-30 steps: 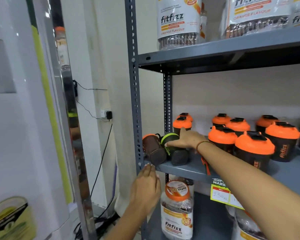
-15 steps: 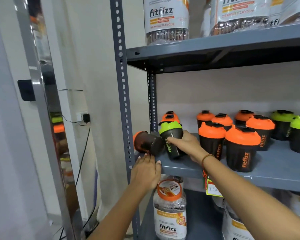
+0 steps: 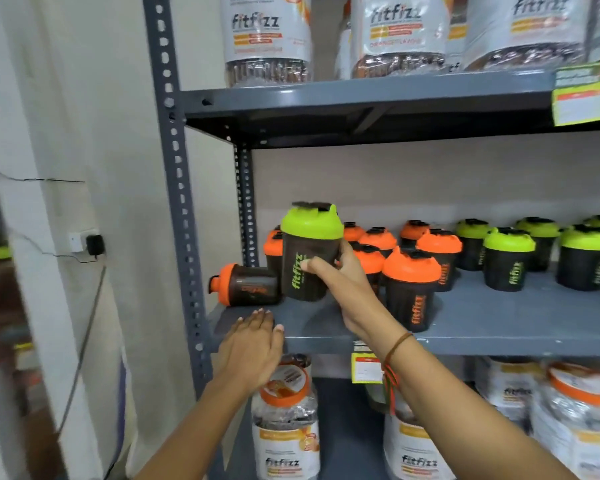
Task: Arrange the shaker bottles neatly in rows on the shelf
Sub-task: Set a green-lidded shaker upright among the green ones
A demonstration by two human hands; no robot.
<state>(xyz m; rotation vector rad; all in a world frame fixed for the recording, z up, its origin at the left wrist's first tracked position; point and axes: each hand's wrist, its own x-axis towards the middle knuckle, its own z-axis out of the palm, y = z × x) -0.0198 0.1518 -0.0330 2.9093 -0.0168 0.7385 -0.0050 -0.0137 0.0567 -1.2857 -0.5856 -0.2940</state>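
Note:
My right hand [image 3: 340, 282] grips a green-lidded black shaker bottle [image 3: 307, 252], upright near the left end of the grey shelf [image 3: 499, 320]. To its left an orange-lidded shaker [image 3: 246, 285] lies on its side, lid towards the post. My left hand [image 3: 253, 348] rests flat on the shelf's front edge, fingers apart, holding nothing. Several orange-lidded shakers [image 3: 411, 289] stand upright to the right of my hand. Beyond them stand several green-lidded shakers [image 3: 508, 259].
A perforated grey upright post [image 3: 177, 202] bounds the shelf on the left. The shelf above [image 3: 361, 98] carries large Fitfizz jars [image 3: 265, 36]. More jars [image 3: 284, 420] sit below. A yellow price tag [image 3: 366, 368] hangs from the shelf front. A wall plug [image 3: 94, 244] is at left.
The green-lidded shaker lay on its side under my right hand; my right hand has stood it upright and raised it. My left hand stayed on the shelf edge.

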